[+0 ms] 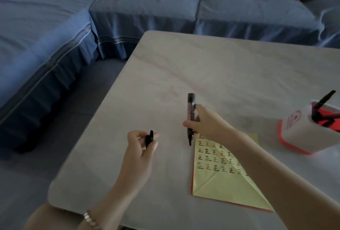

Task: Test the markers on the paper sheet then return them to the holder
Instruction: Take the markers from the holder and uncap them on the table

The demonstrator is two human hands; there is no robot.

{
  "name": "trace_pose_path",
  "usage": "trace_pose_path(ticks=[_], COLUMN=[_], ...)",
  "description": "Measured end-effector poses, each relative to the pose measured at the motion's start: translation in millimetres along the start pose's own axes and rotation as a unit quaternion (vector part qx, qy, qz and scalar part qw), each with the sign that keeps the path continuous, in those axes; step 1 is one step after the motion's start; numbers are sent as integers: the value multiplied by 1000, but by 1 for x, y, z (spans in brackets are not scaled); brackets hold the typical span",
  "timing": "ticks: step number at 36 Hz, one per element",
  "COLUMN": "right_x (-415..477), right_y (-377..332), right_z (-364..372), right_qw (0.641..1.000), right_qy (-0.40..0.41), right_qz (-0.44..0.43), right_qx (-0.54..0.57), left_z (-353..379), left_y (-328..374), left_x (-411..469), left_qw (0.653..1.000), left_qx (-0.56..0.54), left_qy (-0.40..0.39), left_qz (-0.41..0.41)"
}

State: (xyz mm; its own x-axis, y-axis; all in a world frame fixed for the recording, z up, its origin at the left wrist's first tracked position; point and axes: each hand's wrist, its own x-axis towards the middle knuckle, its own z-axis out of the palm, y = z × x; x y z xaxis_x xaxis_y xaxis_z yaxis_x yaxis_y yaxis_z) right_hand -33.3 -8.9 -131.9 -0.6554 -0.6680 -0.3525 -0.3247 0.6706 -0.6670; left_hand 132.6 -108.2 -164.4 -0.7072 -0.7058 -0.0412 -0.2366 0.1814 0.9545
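Observation:
My right hand point(203, 121) grips a black marker point(190, 106) upright, its bare tip pointing down just past the top left corner of the yellow paper sheet point(217, 183). The sheet lies on the table and carries several rows of black and red written marks. My left hand point(141, 147) pinches the marker's black cap point(149, 138), held a short way to the left of the marker. A white holder with a red base point(301, 134) stands at the right edge, with at least one black marker point(324, 100) sticking out of it.
The grey table point(220, 75) stretches beyond the sheet toward a blue sofa point(128, 14) with pale cushions. The table's left edge drops to the floor point(55, 137) beside the sofa. A bracelet point(90, 220) is on my left wrist.

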Motion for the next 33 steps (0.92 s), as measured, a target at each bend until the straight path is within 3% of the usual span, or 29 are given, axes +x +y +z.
trace_pose_path(ticks=[7, 16, 24, 29, 33], right_x=[41, 23, -23, -63, -96], right_y=[-16, -7, 16, 42, 64], right_z=[40, 44, 14, -31, -77], right_qw=[991, 995, 997, 988, 961], right_qy=[-17, 39, 77, 148, 266], right_qz=[-3, -20, -22, -21, -26], right_qx=[-134, -93, -19, -30, -64], left_z=[10, 38, 35, 56, 82], left_y=[-9, -13, -16, 20, 44], left_x=[23, 47, 47, 31, 17], left_qw=[996, 988, 932, 937, 934], left_qx=[80, 153, 352, 312, 286], left_qy=[34, 30, 13, -22, -83], left_qz=[13, 3, 84, 158, 196])
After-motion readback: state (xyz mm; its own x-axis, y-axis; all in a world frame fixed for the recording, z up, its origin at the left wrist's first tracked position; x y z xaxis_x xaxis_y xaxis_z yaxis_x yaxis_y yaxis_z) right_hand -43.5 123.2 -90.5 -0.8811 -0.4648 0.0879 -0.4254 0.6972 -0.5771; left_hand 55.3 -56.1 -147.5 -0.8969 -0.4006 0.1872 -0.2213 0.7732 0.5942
